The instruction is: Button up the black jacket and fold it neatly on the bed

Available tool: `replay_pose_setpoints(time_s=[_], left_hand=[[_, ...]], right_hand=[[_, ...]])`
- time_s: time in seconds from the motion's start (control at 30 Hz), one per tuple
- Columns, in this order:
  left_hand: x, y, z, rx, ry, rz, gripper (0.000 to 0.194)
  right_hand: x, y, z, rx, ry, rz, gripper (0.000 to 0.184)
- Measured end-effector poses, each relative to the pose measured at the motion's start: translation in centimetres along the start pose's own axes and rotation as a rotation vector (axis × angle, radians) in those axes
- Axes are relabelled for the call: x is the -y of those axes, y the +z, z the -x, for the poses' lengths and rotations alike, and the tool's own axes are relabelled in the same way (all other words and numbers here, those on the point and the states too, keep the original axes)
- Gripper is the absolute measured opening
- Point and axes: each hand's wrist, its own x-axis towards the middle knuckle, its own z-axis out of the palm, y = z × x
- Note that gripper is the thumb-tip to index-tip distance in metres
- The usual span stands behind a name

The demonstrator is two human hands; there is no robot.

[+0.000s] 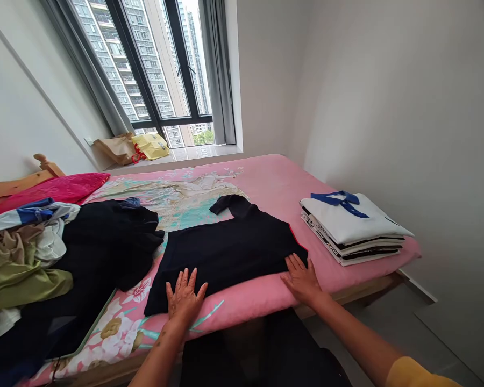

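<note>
Dark shirt (229, 250) is lying flat near the front edge of a pink floral bed (266, 174), one sleeve (237, 204) pointing to the far side. Left hand (184, 296) and right hand (301, 277) are resting on its near edge, fingers spread, grip released. Loose clothes pile (105, 247) is spreading at left near red pillow (60, 191); folded stack (350, 223) is sitting at right by bare wall (407, 118). Behind, paper bag (119, 148) and yellow bag (152, 147) are lying on the sill (201, 152); grey curtains (218, 75) are framing the window (161, 70).

left hand (185, 296) is resting on dark garment (229, 244) | right hand (303, 278) is touching its red-edged end | folded stack (350, 223) is lying nearby
</note>
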Motion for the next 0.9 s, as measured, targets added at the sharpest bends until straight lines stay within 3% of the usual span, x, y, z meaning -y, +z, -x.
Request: replay_pose_setpoints(time_s=[0.13, 0.23, 0.37, 0.43, 0.5, 0.6, 0.7, 0.9], left_hand=[[-0.9, -1.3, -0.7, -0.022, 0.02, 0.084, 0.048], [-3.9, -2.9, -2.0, -0.038, 0.293, 0.219, 0.041], [-10.4, -4.1, -4.7, 0.04, 0.637, 0.339, 0.053], [-13.0, -3.8, -5.9, 0.082, 0.655, 0.324, 0.05], [-14.4, -2.8, -6.7, 0.124, 0.569, 0.287, 0.048], [-14.6, -0.8, -7.2, 0.157, 0.454, 0.247, 0.058], [-14.2, 0.2, -7.0, 0.163, 0.45, 0.247, 0.061], [-12.9, -0.8, -6.4, 0.241, 0.493, 0.288, 0.066]], right_hand=[[1.2, -1.3, 0.5, -0.224, 0.055, -0.095, 0.041], [3.8, -2.6, -1.0, -0.265, -0.086, -0.205, 0.036], [6.7, -2.7, -4.0, -0.174, -0.194, -0.258, 0.04], [6.9, -1.8, -5.2, -0.074, -0.197, -0.231, 0.045], [6.2, -0.7, -5.8, 0.032, -0.175, -0.188, 0.052], [4.8, 0.9, -5.7, 0.098, -0.151, -0.135, 0.06], [4.2, 1.8, -5.2, 0.073, -0.158, -0.111, 0.06], [4.3, 3.3, -4.6, -0.014, -0.16, -0.077, 0.059]])
